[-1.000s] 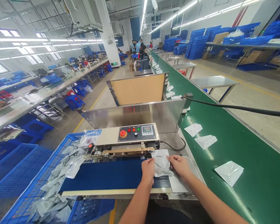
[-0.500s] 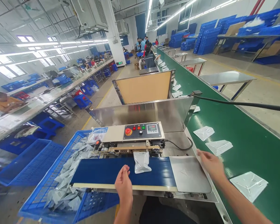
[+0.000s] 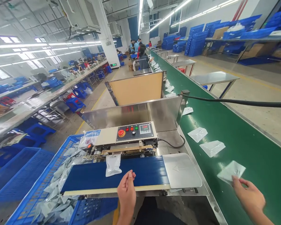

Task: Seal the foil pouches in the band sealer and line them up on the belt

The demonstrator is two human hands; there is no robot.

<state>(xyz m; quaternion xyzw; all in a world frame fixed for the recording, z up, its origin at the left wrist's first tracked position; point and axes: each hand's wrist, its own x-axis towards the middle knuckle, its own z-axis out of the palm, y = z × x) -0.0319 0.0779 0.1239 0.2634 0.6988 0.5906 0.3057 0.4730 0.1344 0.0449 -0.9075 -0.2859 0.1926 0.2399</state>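
Over the green conveyor belt, my right hand [image 3: 249,193] pinches the near corner of a flat white pouch [image 3: 231,172] between thumb and fingers. My left hand [image 3: 127,189] hovers at the front edge of the sealing machine's blue belt [image 3: 145,170], fingers closed together with nothing visible in them. Left of that hand, another white pouch [image 3: 113,166] hangs with its top edge in the band sealer [image 3: 128,137] and its body on the blue belt. Two more pouches, a nearer one [image 3: 212,148] and a farther one [image 3: 197,134], lie on the green belt.
A blue crate [image 3: 21,206] heaped with white pouches stands at the machine's left end. A metal plate [image 3: 182,172] adjoins the blue belt's right end. Behind the sealer rises a steel panel [image 3: 133,115]. A black cable [image 3: 236,101] crosses above the green conveyor [image 3: 255,150]. Co-workers sit farther along.
My right hand has moved right from the metal plate's edge and taken hold of the nearest pouch. The pouch in the sealer has travelled left. My left hand stays near the blue belt.
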